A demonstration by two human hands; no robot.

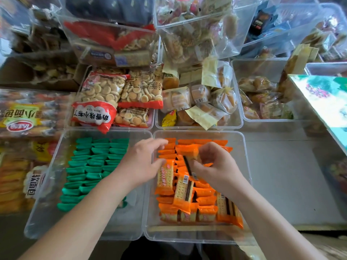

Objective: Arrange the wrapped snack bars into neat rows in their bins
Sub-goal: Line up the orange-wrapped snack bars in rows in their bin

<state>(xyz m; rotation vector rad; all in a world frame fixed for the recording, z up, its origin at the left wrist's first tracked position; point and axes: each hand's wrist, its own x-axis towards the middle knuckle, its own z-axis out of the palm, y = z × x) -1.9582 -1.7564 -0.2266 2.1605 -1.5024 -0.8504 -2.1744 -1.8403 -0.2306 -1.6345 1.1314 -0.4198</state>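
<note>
Surface: grey tabletop point(281, 175) crowded with clear plastic bins of packaged snacks.

Item 1. Clear bin point(187, 235), directly beneath both hands. It contains orange-wrapped bars point(205, 201) standing on edge in rows. The rows nearest the wrists are fairly even, those under the fingers are disturbed. Two loose bars point(166, 177) lie flat on top of the rows, just below the left thumb and the right fingers.

Item 2. Clear bin point(84, 231), outboard of the left hand's little-finger side. It contains green-wrapped bars point(90, 166) on edge in three tidy columns.

Item 3. Left hand point(139, 166): fingers spread and gently curved. The fingertips reach over the far-left column of orange bars and the thumb tip is at the upper end of a flat-lying bar. It grips nothing that can be made out.

Item 4. Right hand point(216, 166): fingers curled, pinching one raised bar point(187, 156). This bar is tilted above the rows, its dark filling stripe showing, between the two hands' fingertips.

Item 5. Beyond the fingertips: bags of small round biscuits point(97, 98) and a bin of wrapped buns point(199, 102).

Item 6. Far past the left hand: large bread bags point(20, 117).
</note>
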